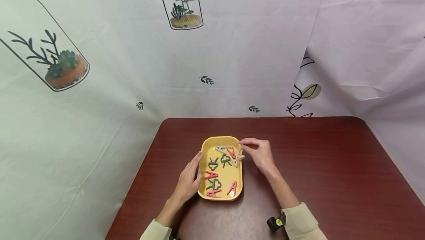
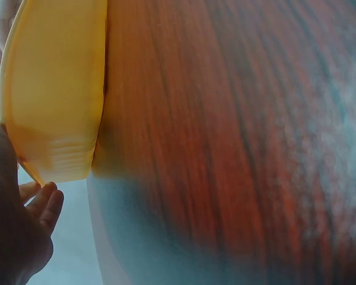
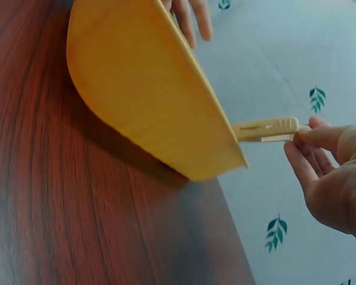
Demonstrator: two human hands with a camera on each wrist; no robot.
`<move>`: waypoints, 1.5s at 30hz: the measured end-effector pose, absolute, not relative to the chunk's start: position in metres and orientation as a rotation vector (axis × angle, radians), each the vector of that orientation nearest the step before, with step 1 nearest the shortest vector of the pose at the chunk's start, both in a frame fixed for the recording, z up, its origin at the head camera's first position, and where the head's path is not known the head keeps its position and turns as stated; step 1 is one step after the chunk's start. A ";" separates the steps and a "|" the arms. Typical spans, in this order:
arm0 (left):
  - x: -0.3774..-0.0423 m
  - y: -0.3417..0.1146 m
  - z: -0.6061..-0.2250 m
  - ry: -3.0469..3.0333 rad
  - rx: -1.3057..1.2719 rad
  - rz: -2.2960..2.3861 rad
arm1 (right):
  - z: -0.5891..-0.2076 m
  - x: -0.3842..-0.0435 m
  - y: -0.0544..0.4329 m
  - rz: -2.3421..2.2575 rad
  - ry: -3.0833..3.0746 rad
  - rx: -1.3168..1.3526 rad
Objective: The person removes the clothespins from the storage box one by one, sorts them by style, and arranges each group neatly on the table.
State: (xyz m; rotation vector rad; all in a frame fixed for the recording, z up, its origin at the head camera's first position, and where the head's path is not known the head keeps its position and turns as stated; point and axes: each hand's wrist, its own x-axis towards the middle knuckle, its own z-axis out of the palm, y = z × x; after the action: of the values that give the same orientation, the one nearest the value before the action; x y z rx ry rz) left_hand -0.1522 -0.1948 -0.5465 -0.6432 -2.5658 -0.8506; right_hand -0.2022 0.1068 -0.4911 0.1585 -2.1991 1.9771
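A yellow tray (image 1: 229, 171) holds several clothespins: red ones (image 1: 233, 188), dark green ones (image 1: 213, 164), a grey one (image 1: 223, 149) and cream ones around the upper right corner. My right hand (image 1: 260, 154) is at that corner, thumb and fingertips pinching the end of a cream clothespin (image 3: 267, 127), which sticks out past the rim in the right wrist view. On the opposite side, my left hand (image 1: 188, 179) rests along the tray's left rim with fingers extended. In the left wrist view, its fingertips (image 2: 50, 205) show at the tray's corner.
The tray stands on a dark red wooden table (image 1: 315, 173), whose back edge meets a pale curtain (image 1: 252, 55) printed with plants. A black device (image 1: 275, 223) sits at the right wrist by the cream sleeve (image 1: 300, 219).
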 end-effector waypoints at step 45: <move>-0.151 -0.193 -0.543 -2.598 -0.621 -0.860 | -0.549 -0.191 0.169 1.399 -2.115 -0.215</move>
State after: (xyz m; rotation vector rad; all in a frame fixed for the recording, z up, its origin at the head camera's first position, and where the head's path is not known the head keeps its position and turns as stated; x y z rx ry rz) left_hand -0.1514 -0.1929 -0.5428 -0.6209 -2.5979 -0.8601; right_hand -0.1912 0.1690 -0.5494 -0.2148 -2.1155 1.3986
